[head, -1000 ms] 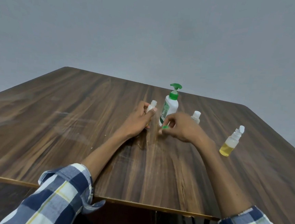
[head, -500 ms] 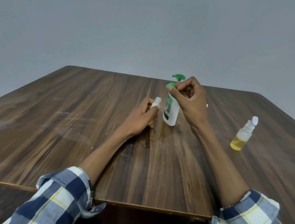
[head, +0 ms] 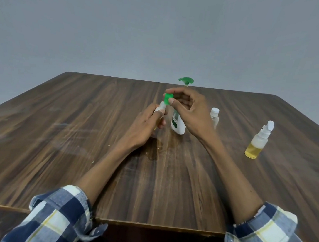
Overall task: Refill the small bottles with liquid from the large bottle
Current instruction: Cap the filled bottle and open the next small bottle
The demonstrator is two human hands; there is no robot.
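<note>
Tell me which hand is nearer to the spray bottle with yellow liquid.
Right. The right hand is left of the spray bottle, holding a green cap; the left hand is farther left, gripping a small bottle.

table (head: 168, 189): glossy wood grain | large bottle (head: 179, 125): white plastic, seemingly smooth

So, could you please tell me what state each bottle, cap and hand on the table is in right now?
Large white pump bottle with green pump head: upright, untouched.
Small white bottle: gripped by left hand, neck uncapped.
Small green cap: pinched in right hand just above that neck.
Small clear bottle with white cap: upright, capped.
Small spray bottle with yellow liquid: upright, partly full.
Brown wooden table: wet patch near the hands.
</note>
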